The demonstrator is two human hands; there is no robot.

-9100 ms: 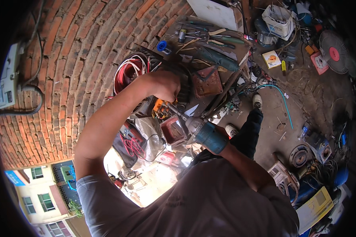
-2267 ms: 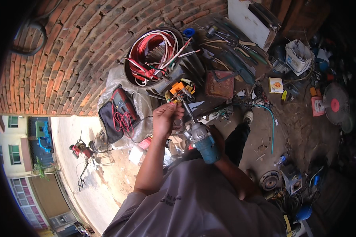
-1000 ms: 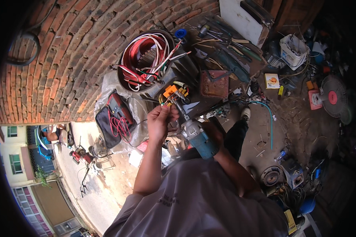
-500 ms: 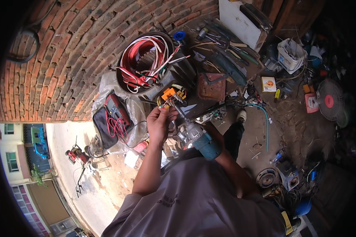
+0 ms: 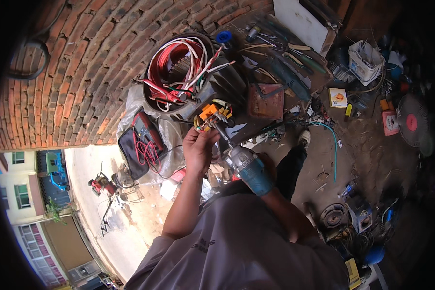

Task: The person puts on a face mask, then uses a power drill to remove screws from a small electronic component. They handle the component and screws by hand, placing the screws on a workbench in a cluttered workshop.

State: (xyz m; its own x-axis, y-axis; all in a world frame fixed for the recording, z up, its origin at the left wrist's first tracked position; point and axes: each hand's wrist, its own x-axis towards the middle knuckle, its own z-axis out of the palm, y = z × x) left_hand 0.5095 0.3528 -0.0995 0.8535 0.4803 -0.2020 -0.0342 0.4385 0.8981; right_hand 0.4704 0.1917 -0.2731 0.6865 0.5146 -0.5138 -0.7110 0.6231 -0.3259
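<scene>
Two hands are working together: the left hand [image 5: 199,145], no longer stretching over the motor [image 5: 225,89], is seemingly pinching small wires [image 5: 200,126] at the orange terminal block [image 5: 208,112] at its one o'clock. From the block's five o'clock, the power driver [image 5: 251,173] is pointing in; the right hand [image 5: 269,166], mostly hidden, is gripping it from three o'clock. Work is apparently centring there now.

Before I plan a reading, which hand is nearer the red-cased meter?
Left. The left hand is right of the red-cased meter, near the orange block; the right hand is farther right, holding the teal power tool.
</scene>
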